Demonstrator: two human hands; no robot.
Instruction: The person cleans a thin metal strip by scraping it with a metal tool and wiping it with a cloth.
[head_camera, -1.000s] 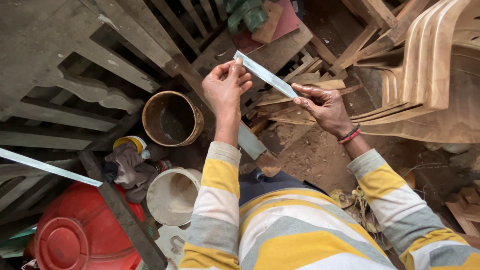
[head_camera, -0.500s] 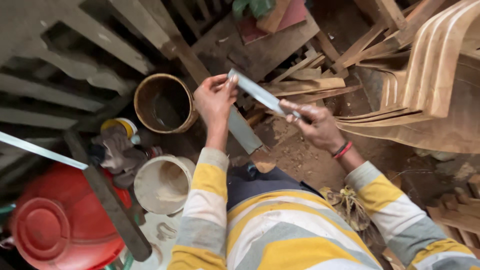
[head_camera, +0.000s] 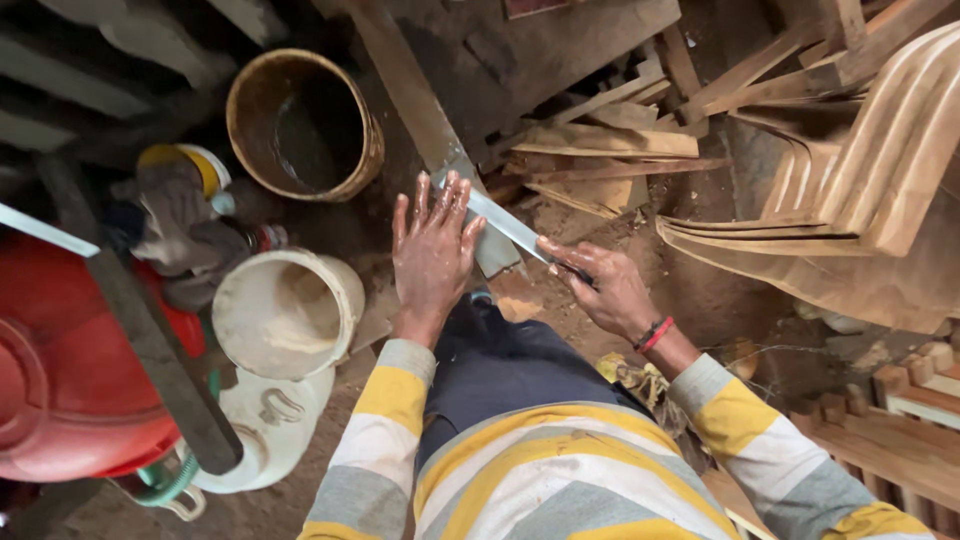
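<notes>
Item: flat metal blade (head_camera: 505, 225), grey, long and narrow, lying slantwise between our hands. Our left hand (head_camera: 432, 255) presses flat on its upper end, fingers spread wide; our right hand (head_camera: 600, 285) pinches its lower end. Beyond the left hand stand a brown bucket (head_camera: 305, 125) and a pale bucket (head_camera: 288, 312). Beyond the right, offcuts (head_camera: 600, 150) and stacked curved wooden pieces (head_camera: 860, 190) crowd close. Underfoot: dirt floor (head_camera: 700, 300), dusty.
</notes>
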